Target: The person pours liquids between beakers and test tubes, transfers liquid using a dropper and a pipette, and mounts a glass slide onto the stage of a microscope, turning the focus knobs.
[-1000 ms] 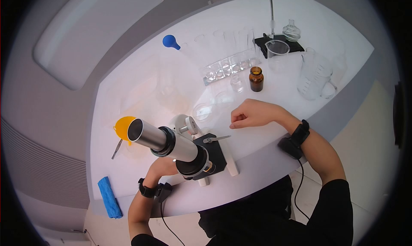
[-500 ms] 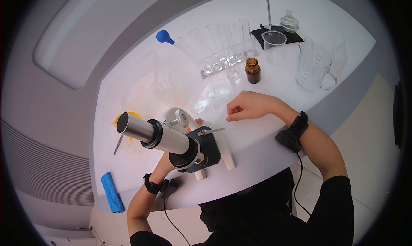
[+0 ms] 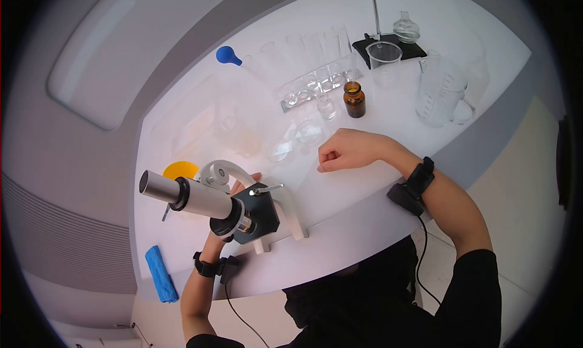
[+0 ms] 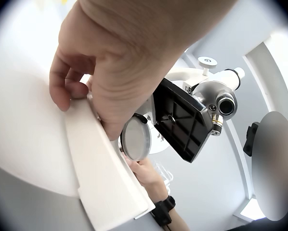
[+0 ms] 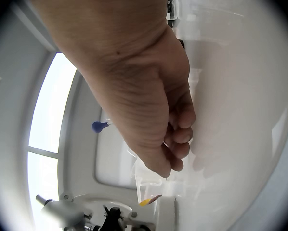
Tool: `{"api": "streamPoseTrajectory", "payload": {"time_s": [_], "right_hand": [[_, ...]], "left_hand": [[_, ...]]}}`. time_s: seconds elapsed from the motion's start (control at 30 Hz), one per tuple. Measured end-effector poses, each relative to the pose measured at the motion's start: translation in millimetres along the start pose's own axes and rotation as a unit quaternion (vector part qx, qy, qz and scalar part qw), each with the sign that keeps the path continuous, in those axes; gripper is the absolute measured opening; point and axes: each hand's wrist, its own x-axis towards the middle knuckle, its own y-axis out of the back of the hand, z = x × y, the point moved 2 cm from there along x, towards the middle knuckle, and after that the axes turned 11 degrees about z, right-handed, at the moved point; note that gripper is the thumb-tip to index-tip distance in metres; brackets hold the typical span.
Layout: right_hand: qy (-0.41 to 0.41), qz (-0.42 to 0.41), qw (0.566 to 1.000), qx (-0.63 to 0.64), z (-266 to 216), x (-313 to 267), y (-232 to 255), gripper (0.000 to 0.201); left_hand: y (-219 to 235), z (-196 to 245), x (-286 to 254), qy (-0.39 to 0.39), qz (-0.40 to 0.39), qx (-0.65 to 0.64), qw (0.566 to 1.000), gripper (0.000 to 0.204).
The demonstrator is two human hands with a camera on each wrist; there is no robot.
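A white and black microscope [image 3: 205, 200] stands near the front edge of the table, its eyepiece tube leaning left. Behind it my left hand [image 4: 110, 79] grips the white base [image 4: 98, 163], thumb and fingers on either side, as the left wrist view shows. In the head view the microscope hides most of this hand. Farther right, my right hand [image 3: 352, 149] rests low on the tabletop with loosely curled fingers and nothing in them. Just beyond it are a brown glass bottle [image 3: 354, 101] and a small clear bottle [image 3: 327, 107].
A yellow funnel [image 3: 180, 169] and a blue cloth [image 3: 160, 275] lie left. Toward the back are a blue rubber bulb [image 3: 227, 55], a test tube rack [image 3: 291, 101], a beaker [image 3: 385, 55] and a black stand base [image 3: 414, 51]. A glass measuring jug [image 3: 442, 99] stands right.
The microscope has moved left across the table with my left hand on it, and now covers part of the funnel. My right hand has stayed about where it was; the view has shifted slightly.
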Motion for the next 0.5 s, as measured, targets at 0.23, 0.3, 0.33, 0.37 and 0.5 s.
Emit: {"api": "streamPoseTrajectory", "payload": {"time_s": [0.23, 0.3, 0.33, 0.37, 0.5], "right_hand": [[0.002, 0.007, 1.000, 0.015, 0, -1, 0, 0.028], [-0.020, -0.007, 1.000, 0.013, 0, -1, 0, 0.028], [-0.022, -0.009, 1.000, 0.012, -1, -1, 0, 0.028], [-0.019, -0.003, 1.000, 0.012, -1, -1, 0, 0.026], [-0.012, 0.002, 1.000, 0.002, -1, 0, 0, 0.025]], "left_hand": [[31, 14, -10, -0.082, 0.034, 0.183, 0.979, 0.067], [40, 16, -12, -0.051, 0.035, 0.155, 0.986, 0.067], [45, 16, -13, -0.018, 0.036, 0.126, 0.991, 0.066], [49, 18, -12, -0.054, 0.050, 0.215, 0.974, 0.061], [80, -5, -40, -0.077, 0.059, 0.238, 0.966, 0.060]]}}
